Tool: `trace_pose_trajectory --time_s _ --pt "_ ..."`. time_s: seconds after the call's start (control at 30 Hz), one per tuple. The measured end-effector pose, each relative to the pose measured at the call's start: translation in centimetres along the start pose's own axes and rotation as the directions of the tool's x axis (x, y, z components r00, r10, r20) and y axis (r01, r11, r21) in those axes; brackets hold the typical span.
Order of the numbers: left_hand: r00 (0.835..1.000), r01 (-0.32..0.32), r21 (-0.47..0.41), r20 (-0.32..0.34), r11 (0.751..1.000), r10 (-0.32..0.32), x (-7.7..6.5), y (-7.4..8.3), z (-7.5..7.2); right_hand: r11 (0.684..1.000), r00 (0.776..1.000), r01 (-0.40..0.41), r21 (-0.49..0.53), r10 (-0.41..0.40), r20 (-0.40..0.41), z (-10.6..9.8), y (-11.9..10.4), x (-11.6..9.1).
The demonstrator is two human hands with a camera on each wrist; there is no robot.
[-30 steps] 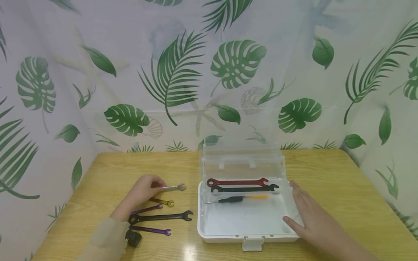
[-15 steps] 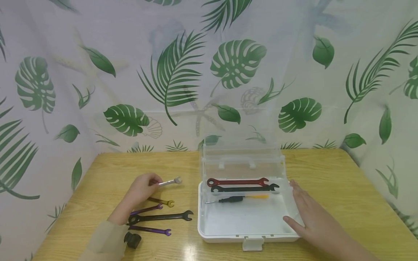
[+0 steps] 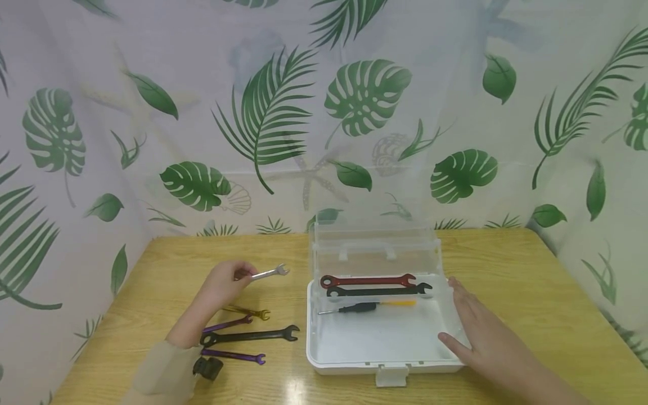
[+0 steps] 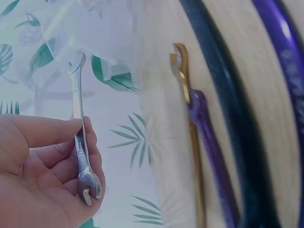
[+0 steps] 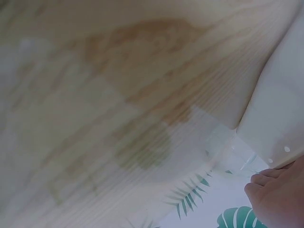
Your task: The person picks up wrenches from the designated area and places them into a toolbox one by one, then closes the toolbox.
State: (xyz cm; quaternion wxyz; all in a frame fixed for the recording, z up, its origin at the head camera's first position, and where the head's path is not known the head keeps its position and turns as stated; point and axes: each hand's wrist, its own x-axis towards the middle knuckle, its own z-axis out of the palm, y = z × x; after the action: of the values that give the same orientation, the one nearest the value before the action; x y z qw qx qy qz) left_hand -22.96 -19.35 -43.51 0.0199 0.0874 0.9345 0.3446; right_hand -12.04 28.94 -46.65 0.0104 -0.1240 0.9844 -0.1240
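Note:
My left hand (image 3: 223,288) pinches a silver double open-ended wrench (image 3: 268,273) above the table, left of the toolbox. In the left wrist view the thumb presses the wrench (image 4: 78,102) against the curled fingers, one end pointing away and the other lying by the palm. A white toolbox (image 3: 374,346) with a clear lid (image 3: 374,236) stands open. My right hand (image 3: 488,340) rests along its right side with straight fingers, thumb over the rim. Inside are a red ratchet wrench (image 3: 369,281), a black wrench (image 3: 377,291) and a screwdriver (image 3: 358,307) with a black and yellow handle.
Left of the box lie a gold wrench (image 3: 253,313), a purple wrench (image 3: 230,324), a larger black ratchet wrench (image 3: 253,337) and a second purple wrench (image 3: 235,355). A latch (image 3: 392,377) hangs at the box's front. Leaf-patterned cloth stands behind the wooden table (image 3: 552,315).
My left hand has lifted the silver wrench up and away from the other wrenches, its free end swinging upward. My right hand has stayed on the box's side.

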Motion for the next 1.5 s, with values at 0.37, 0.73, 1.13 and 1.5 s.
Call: trace_pose_trajectory --time_s 0.37,0.73,1.13,1.5 --pt "0.999 -0.051 -0.035 0.013 0.998 0.052 0.3 2.6 0.2 1.000 1.000 0.018 0.002 -0.018 -0.007 -0.1 0.1 0.2" --pt "0.992 -0.126 -0.060 0.018 0.990 0.127 1.1 4.6 1.5 1.000 1.000 0.018 -0.007 -0.018 -0.004 -0.2 -0.1 0.1" --pt "0.981 -0.192 -0.098 0.021 0.976 0.195 1.6 7.7 3.1 1.000 1.000 0.004 0.000 -0.004 0.002 -0.1 0.1 0.1" --pt "0.954 -0.287 -0.100 0.066 0.953 0.294 1.8 10.5 5.2 1.000 1.000 -0.005 0.017 0.005 0.006 0.0 0.0 0.1"
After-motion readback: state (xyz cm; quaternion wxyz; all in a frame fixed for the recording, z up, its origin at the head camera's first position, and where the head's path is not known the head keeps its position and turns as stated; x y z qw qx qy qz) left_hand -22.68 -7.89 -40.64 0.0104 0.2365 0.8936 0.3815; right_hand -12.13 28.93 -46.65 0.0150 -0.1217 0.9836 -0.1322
